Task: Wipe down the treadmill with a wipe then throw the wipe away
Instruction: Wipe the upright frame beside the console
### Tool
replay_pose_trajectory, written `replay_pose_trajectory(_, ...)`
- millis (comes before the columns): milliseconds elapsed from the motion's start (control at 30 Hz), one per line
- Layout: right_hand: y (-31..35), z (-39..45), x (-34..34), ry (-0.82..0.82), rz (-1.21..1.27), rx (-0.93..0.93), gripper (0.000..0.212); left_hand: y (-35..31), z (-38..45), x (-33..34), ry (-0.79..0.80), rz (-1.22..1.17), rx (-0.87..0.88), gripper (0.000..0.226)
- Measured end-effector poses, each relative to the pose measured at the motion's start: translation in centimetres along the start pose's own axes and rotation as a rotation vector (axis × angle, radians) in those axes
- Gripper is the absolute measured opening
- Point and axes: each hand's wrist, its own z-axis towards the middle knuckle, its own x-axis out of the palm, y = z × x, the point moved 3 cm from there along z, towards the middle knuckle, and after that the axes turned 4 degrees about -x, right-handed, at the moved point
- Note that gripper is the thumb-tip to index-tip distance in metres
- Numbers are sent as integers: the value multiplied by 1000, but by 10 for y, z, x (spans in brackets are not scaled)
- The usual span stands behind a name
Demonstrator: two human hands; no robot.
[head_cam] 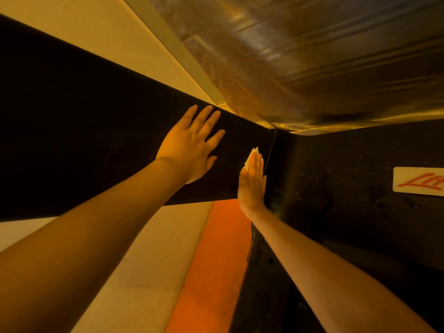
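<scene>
A black treadmill panel (348, 183) fills the right of the head view, and a black rail (84, 140) runs across the left. My right hand (252, 183) lies flat with straight fingers, pressing a white wipe (255, 152) against the black surface near the corner where the two parts meet. Only the wipe's upper edge shows past the fingertips. My left hand (192, 145) rests flat on the black rail, fingers spread and holding nothing.
A white label with red lettering (418, 181) sits on the panel at the far right. Below the hands lie an orange floor strip (216, 260) and pale flooring (144, 260). A glossy reflective surface (312, 56) spans the top right.
</scene>
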Motion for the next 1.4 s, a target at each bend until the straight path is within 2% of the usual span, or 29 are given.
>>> replay_pose_trajectory(200, 29, -53, 27, -84, 98, -104, 52, 1, 0, 1, -7, -5, 5, 67)
replay_pose_trajectory(333, 44, -78, 39, -63, 153, -151, 54, 0, -1, 1, -13, -6, 6, 67)
replay_pose_trajectory(433, 29, -72, 37, -79, 124, -95, 56, 0, -1, 1, -9, -3, 8, 67)
replay_pose_trajectory(567, -2, -55, 25, -78, 106, 100, 55, -1, -1, 1, -3, 3, 0, 67)
replay_pose_trajectory(633, 4, -57, 26, -80, 116, 115, 56, -1, -1, 1, -7, 2, -1, 68)
replay_pose_trajectory(767, 38, -73, 37, -80, 229, -44, 64, 0, 0, 2, -10, -5, 3, 68)
replay_pose_trajectory(833, 43, -74, 38, -70, 250, -60, 64, -1, 0, 2, -12, -2, 5, 68)
replay_pose_trajectory(1100, 28, -49, 11, -81, 1, -203, 79, -1, 0, 2, -11, 0, -8, 68)
replay_pose_trajectory(1333, 27, -42, -5, -86, 81, -198, 65, -2, -1, -1, 17, -12, -23, 67)
replay_pose_trajectory(1400, 21, -38, -11, -91, 158, -176, 54, -6, -1, -3, 33, -36, -33, 65)
